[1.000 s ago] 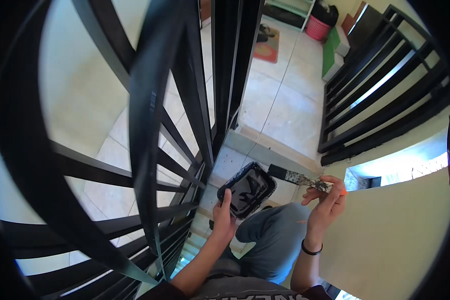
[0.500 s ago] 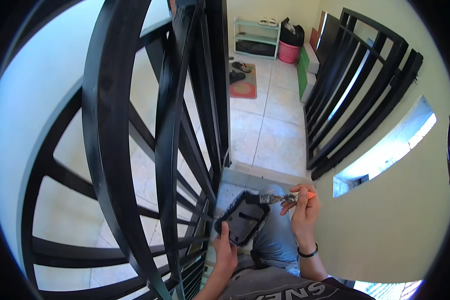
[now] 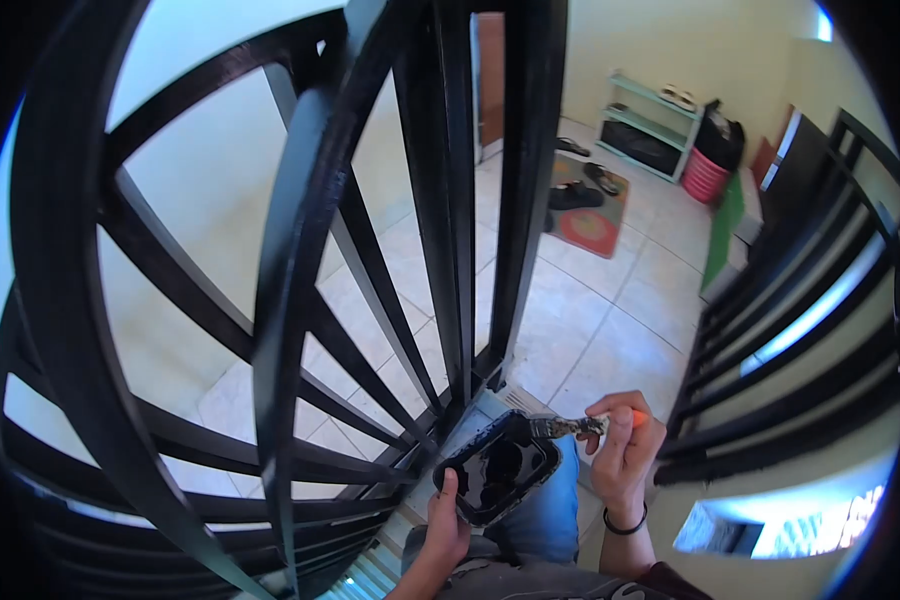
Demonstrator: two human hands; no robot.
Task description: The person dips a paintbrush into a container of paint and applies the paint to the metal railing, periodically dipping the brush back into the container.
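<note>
My left hand grips the near left edge of a black tray that holds dark, shiny paint, its thumb over the rim. In my right hand is a paintbrush with an orange handle end and a paint-spattered middle. The dark bristles point left and are over the tray's far right part; whether they touch the paint I cannot tell. Just left of the tray stand the black bars of a metal railing.
A second black railing runs along the right wall. Beyond the step lie a mat with dark footwear, a shoe rack, a pink basket and a green and white box. A wall opening is at lower right.
The view has shifted and tilted. Compared with a second ago, the brush has gone from beside the tray's right edge to over the tray. Both hands keep their holds.
</note>
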